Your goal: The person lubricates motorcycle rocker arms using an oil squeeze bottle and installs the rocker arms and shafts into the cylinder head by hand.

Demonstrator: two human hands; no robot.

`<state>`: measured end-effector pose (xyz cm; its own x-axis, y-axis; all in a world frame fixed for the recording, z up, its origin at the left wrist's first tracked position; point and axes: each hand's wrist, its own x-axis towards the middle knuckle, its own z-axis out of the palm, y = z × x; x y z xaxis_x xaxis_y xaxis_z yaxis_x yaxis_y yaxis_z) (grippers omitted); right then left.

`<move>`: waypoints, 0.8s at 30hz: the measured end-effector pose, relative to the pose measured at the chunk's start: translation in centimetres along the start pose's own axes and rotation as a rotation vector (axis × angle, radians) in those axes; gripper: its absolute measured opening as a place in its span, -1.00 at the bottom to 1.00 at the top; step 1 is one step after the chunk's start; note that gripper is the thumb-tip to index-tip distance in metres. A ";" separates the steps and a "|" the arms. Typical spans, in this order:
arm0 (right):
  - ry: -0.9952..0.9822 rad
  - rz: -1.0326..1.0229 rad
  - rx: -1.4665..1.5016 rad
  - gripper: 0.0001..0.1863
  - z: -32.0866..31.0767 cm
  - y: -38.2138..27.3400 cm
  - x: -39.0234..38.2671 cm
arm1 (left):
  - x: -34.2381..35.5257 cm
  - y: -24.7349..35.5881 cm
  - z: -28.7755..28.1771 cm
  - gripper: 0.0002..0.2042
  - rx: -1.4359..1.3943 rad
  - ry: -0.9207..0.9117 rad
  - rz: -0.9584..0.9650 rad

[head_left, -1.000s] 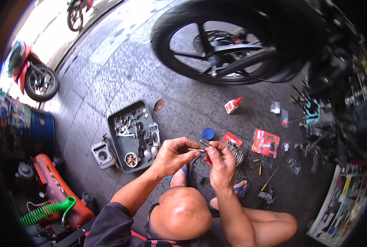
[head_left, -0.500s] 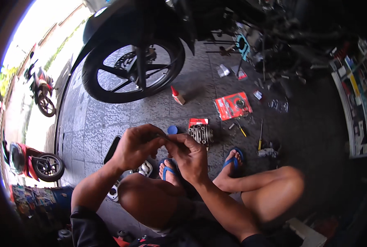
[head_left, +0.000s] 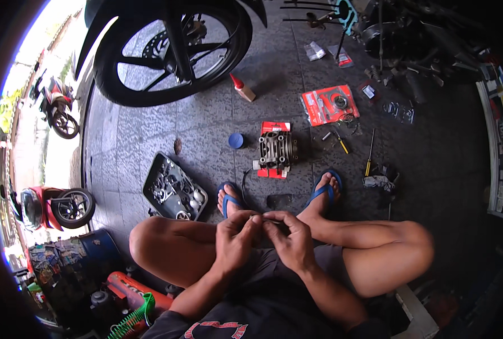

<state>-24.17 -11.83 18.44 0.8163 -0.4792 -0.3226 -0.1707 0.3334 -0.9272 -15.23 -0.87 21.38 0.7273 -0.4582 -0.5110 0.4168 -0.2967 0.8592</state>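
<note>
My left hand [head_left: 235, 237] and my right hand [head_left: 287, 240] meet in front of my lap, fingers closed and thumbs pinched together. Between the fingertips sits something small and dark, too little to name. On the floor beyond them, between my feet, a metal engine cylinder head [head_left: 276, 151] rests on a red and white package [head_left: 276, 127]. A round blue lid-like piece [head_left: 236, 140] lies just left of it. Left of my left foot, a dark tray [head_left: 199, 208] holds several metal engine parts.
A red-capped bottle [head_left: 243, 89] stands near the motorcycle's front wheel [head_left: 172, 85]. Farther right lie a red gasket packet [head_left: 330, 105], a small yellow-handled screwdriver [head_left: 342, 144] and a longer one [head_left: 370, 152]. The opened engine [head_left: 398, 34] is at the upper right; a red cylinder [head_left: 141, 291] lies lower left.
Both hands have come down and nearer my lap, still pinched together. My view has shifted, and the tray and cylinder head now show in full. My left knee has swung outward to the left.
</note>
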 end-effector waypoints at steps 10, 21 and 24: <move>0.080 0.116 0.145 -0.73 -1.7 3.4 1.4 | 3.0 -5.1 1.2 -0.76 -0.183 -0.059 -0.013; 0.044 0.086 0.021 -0.78 -0.8 1.7 2.0 | 2.8 -5.3 0.1 -0.76 -0.302 -0.139 0.050; 0.089 0.116 -0.053 -0.82 -0.4 1.8 2.0 | 2.6 -5.4 -0.2 -0.77 -0.304 -0.139 0.048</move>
<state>-23.01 -12.54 16.06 0.7376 -0.5111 -0.4413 -0.2914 0.3487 -0.8908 -15.49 -0.32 15.41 0.6774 -0.5813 -0.4508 0.5428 -0.0187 0.8397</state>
